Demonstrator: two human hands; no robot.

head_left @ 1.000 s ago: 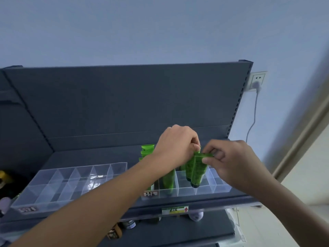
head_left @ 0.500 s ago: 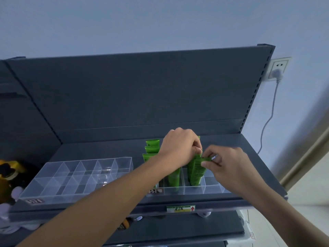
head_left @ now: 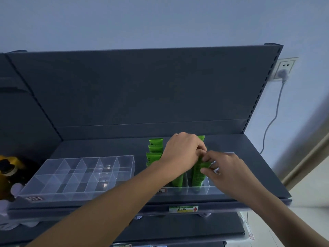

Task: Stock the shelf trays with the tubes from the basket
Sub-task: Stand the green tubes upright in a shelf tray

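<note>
- A dark grey metal shelf (head_left: 106, 147) with a tall flat back panel stands against a pale bluish wall (head_left: 160, 20); its right upright is punched with a column of small slots.
- On the wall to the right, a white socket (head_left: 284, 69) holds a plug, and a pale cable (head_left: 272, 120) curves down from it behind the shelf edge.
- Two clear plastic trays with thin dividers sit on the shelf board. The left tray (head_left: 80, 175) shows two rows of bare compartments.
- The right tray (head_left: 188, 189) holds green tubes (head_left: 155, 150), soft and flat-crimped at the top, standing upright in its compartments, cap end down.
- The left hand (head_left: 181, 154) reaches over the right tray with fingers curled down and closed among the tube tops; it hides the middle compartments.
- The right hand (head_left: 226, 168) pinches the crimped top of one green tube (head_left: 197, 175) between thumb and fingertips, the tube standing in a compartment toward the right of the tray. The two hands touch at the fingertips.
- A green and yellow price label (head_left: 183, 209) with a red arrow sits on the shelf's front rail below the right tray.
- At the far left edge, a yellow and black object (head_left: 8, 168) lies partly out of view; I cannot tell what it is.
- A lower shelf board shows beneath, crossed by both forearms.
</note>
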